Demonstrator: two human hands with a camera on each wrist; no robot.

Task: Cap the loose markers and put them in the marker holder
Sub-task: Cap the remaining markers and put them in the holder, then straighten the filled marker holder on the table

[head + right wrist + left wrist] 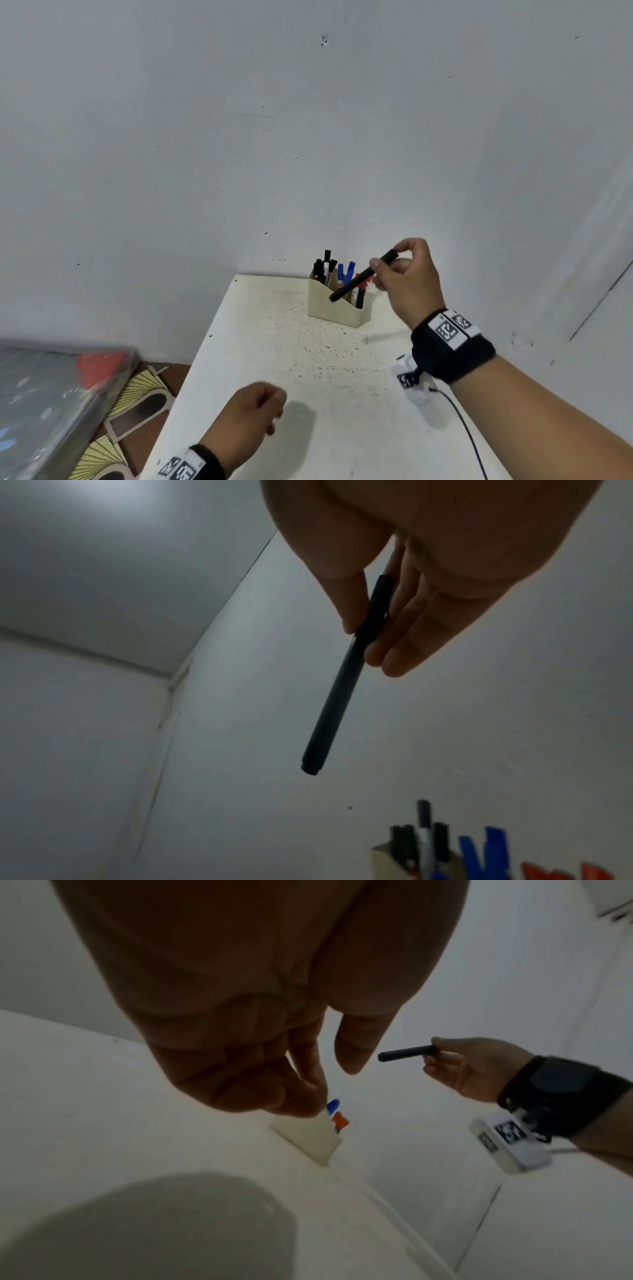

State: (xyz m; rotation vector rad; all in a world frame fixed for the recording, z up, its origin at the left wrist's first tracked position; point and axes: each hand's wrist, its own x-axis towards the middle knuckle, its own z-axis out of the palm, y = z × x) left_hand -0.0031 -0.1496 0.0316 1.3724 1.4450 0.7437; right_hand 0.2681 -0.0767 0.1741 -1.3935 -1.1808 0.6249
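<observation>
My right hand (394, 263) pinches a capped black marker (359, 279) near one end and holds it slanted in the air just above the cream marker holder (334, 308). The same black marker (337, 685) hangs from my right hand's fingers (394, 656) in the right wrist view, above the holder (383, 859). The holder stands at the table's far edge by the wall with several black, blue and red markers upright in it. My left hand (253, 411) hovers low over the near table with fingers loosely curled and nothing in it.
The white speckled table (308, 370) runs along the wall. A small white device (411, 380) with a black cable lies under my right wrist. A plastic-wrapped bundle (51, 404) and patterned floor tiles are off the table's left edge.
</observation>
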